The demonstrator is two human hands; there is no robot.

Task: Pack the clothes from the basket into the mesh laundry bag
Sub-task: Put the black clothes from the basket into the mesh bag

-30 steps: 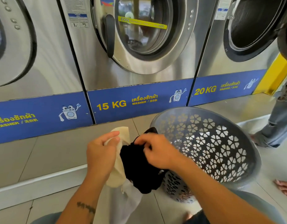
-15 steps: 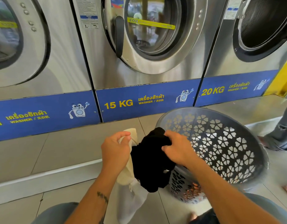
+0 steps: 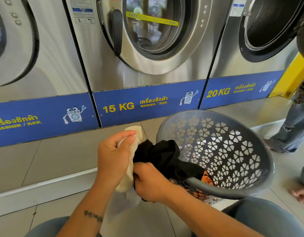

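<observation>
Now keep left hand point(image 3: 113, 158) pinching bag point(image 3: 129, 170) rim wide, push black shirt point(image 3: 159, 156) deep with right hand point(image 3: 147, 182) gripping it, tail still over basket point(image 3: 260, 170) edge

Laundromat, washers behind
Three steel washers point(image 3: 147, 48) in a row, blue strips marked 15 KG point(image 3: 118, 106) and 20 KG point(image 3: 218, 92); bystander's jeans leg point(image 3: 291, 127) at right on tiled floor point(image 3: 45, 161).

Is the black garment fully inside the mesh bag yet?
No. The black garment is bunched between the right hand and the basket rim, trailing into the basket.
</observation>
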